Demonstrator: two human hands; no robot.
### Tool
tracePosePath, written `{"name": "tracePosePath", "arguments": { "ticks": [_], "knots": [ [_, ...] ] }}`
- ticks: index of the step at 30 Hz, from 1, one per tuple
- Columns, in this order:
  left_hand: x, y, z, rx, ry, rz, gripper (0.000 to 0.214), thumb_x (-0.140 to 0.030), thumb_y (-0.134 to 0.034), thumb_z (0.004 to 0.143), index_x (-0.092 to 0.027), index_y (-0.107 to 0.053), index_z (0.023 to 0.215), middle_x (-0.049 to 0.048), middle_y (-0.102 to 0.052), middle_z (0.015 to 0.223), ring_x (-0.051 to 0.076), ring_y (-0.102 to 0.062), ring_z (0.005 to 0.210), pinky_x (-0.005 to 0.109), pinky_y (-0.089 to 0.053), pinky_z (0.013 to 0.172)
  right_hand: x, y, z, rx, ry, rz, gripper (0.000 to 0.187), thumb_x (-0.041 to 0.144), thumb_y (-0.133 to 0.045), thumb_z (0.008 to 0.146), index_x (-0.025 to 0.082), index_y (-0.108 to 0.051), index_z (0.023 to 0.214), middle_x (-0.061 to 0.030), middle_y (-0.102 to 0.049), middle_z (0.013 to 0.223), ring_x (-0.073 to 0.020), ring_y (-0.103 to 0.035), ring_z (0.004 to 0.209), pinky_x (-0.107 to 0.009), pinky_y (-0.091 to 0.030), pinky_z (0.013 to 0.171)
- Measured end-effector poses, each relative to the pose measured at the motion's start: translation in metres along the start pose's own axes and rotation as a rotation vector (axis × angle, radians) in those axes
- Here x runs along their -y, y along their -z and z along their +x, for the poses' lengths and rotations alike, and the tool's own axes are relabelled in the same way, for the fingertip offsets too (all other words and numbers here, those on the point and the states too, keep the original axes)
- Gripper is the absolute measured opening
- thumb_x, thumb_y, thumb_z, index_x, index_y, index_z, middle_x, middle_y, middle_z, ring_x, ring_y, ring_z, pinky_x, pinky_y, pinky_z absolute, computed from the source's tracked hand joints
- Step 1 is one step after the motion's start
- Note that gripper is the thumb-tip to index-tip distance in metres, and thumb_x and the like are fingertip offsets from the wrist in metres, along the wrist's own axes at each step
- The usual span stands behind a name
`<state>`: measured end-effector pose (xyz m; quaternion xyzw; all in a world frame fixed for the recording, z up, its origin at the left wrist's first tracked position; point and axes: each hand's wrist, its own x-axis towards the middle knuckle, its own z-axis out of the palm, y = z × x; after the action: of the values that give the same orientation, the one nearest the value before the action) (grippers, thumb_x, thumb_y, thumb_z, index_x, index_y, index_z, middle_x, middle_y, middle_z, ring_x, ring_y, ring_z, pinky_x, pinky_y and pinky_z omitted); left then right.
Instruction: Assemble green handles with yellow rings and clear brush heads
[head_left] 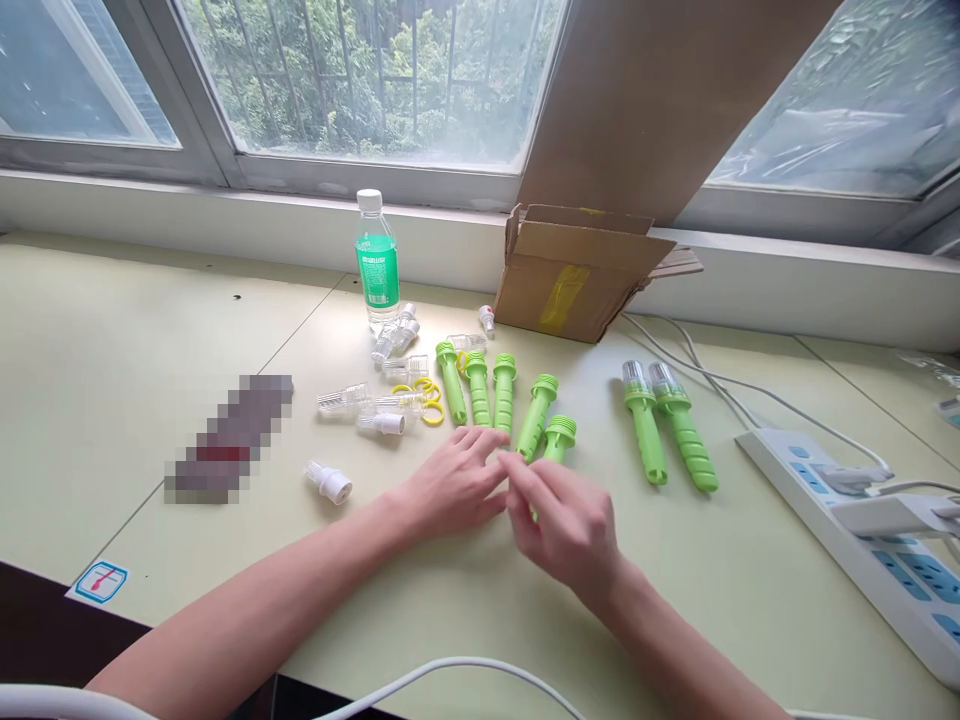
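Note:
My left hand point(461, 480) lies palm down on the table, fingers stretched toward the lower ends of several green threaded handles point(504, 390) standing in a row. Close beside it, my right hand point(562, 520) has its fingers curled and pinched near the left fingertips, in front of the rightmost green handle point(560, 435). Whatever those fingers hold, if anything, is hidden. Left of the handles are yellow rings point(433, 412) and several clear tubes with white ends point(343, 400). A single white-ended piece point(328, 482) lies nearer my left forearm.
Two green handles with clear tops point(643, 425) lie to the right. Beyond them is a white power strip point(847, 550) with plugs and cables. A water bottle point(377, 265) and a cardboard box point(574, 275) stand at the back. A blurred-out object point(232, 440) lies left.

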<state>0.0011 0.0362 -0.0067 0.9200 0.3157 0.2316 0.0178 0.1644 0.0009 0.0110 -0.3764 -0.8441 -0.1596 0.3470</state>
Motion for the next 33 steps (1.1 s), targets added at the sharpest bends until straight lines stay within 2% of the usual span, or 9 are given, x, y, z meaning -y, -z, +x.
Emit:
{"name": "tracePosePath", "arguments": {
  "ticks": [5, 10, 14, 20, 25, 27, 29, 31, 33],
  "knots": [
    [0.001, 0.002, 0.001, -0.014, 0.137, 0.042, 0.028, -0.034, -0.045, 0.091, -0.020, -0.052, 0.114, 0.0121, -0.051, 0.120, 0.026, -0.050, 0.107, 0.042, -0.041, 0.092, -0.028, -0.003, -0.002, 0.158, -0.424, -0.328, 0.028, 0.024, -0.046, 0.090, 0.016, -0.065, 0.109, -0.0032, -0.065, 0.069, -0.0139, -0.055, 0.053, -0.026, -0.027, 0.049],
    [-0.002, -0.002, 0.001, -0.031, 0.285, 0.076, 0.031, -0.033, -0.051, 0.087, -0.021, -0.050, 0.116, 0.0138, -0.047, 0.122, 0.029, -0.045, 0.116, 0.049, -0.036, 0.099, -0.029, -0.003, 0.002, 0.421, -0.632, -0.417, 0.035, 0.030, -0.046, 0.090, 0.016, -0.058, 0.119, -0.0047, -0.069, 0.071, -0.0181, -0.058, 0.053, -0.026, -0.022, 0.047],
    [-0.003, -0.004, 0.000, -0.029, 0.333, 0.073, 0.032, -0.034, -0.052, 0.086, -0.020, -0.050, 0.115, 0.0153, -0.043, 0.124, 0.031, -0.042, 0.119, 0.053, -0.034, 0.100, -0.028, -0.001, 0.006, 0.535, -0.717, -0.363, 0.038, 0.031, -0.044, 0.091, 0.016, -0.053, 0.125, -0.0042, -0.068, 0.067, -0.0212, -0.061, 0.056, -0.026, -0.024, 0.048],
    [-0.002, -0.002, 0.001, -0.044, 0.309, 0.067, 0.030, -0.031, -0.053, 0.086, -0.018, -0.050, 0.112, 0.0165, -0.040, 0.127, 0.032, -0.043, 0.118, 0.048, -0.042, 0.095, -0.029, 0.000, 0.007, 0.567, -0.776, -0.248, 0.044, 0.031, -0.045, 0.090, 0.017, -0.048, 0.131, -0.0030, -0.065, 0.062, -0.0219, -0.060, 0.056, -0.026, -0.028, 0.050],
    [-0.004, -0.004, 0.000, -0.036, 0.272, 0.074, 0.027, -0.027, -0.053, 0.086, -0.018, -0.050, 0.112, 0.0150, -0.040, 0.126, 0.030, -0.046, 0.112, 0.045, -0.046, 0.092, -0.029, 0.000, 0.006, 0.566, -0.787, -0.212, 0.044, 0.028, -0.043, 0.089, 0.019, -0.049, 0.131, -0.0013, -0.063, 0.059, -0.0211, -0.057, 0.055, -0.026, -0.028, 0.049],
    [-0.004, -0.004, 0.000, -0.041, 0.240, 0.082, 0.025, -0.017, -0.049, 0.086, -0.018, -0.050, 0.112, 0.0145, -0.040, 0.125, 0.027, -0.047, 0.111, 0.042, -0.047, 0.092, -0.029, 0.000, 0.006, 0.559, -0.789, -0.205, 0.044, 0.028, -0.043, 0.089, 0.019, -0.049, 0.131, -0.0011, -0.062, 0.059, -0.0207, -0.056, 0.055, -0.026, -0.028, 0.049],
    [-0.005, -0.003, -0.001, -0.044, 0.198, 0.088, 0.033, -0.003, -0.042, 0.082, -0.019, -0.051, 0.110, 0.0134, -0.042, 0.124, 0.024, -0.048, 0.110, 0.039, -0.048, 0.090, -0.030, 0.000, 0.005, 0.548, -0.788, -0.197, 0.044, 0.028, -0.043, 0.088, 0.018, -0.050, 0.131, -0.0011, -0.061, 0.059, -0.0204, -0.056, 0.054, -0.025, -0.028, 0.049],
    [-0.006, 0.000, -0.001, -0.041, 0.157, 0.098, 0.042, 0.005, -0.038, 0.077, -0.019, -0.051, 0.108, 0.0125, -0.044, 0.122, 0.023, -0.049, 0.109, 0.036, -0.049, 0.087, -0.030, 0.000, 0.005, 0.513, -0.786, -0.186, 0.044, 0.028, -0.043, 0.087, 0.018, -0.051, 0.130, -0.0004, -0.060, 0.057, -0.0199, -0.055, 0.054, -0.026, -0.029, 0.049],
    [-0.007, 0.004, -0.001, -0.029, 0.140, 0.138, 0.040, 0.004, -0.039, 0.077, -0.019, -0.051, 0.107, 0.0123, -0.046, 0.119, 0.023, -0.050, 0.105, 0.036, -0.049, 0.085, -0.029, 0.000, 0.005, 0.424, -0.784, -0.167, 0.047, 0.028, -0.044, 0.087, 0.018, -0.050, 0.132, 0.0009, -0.058, 0.056, -0.0187, -0.054, 0.052, -0.026, -0.031, 0.049]
  ]
}}
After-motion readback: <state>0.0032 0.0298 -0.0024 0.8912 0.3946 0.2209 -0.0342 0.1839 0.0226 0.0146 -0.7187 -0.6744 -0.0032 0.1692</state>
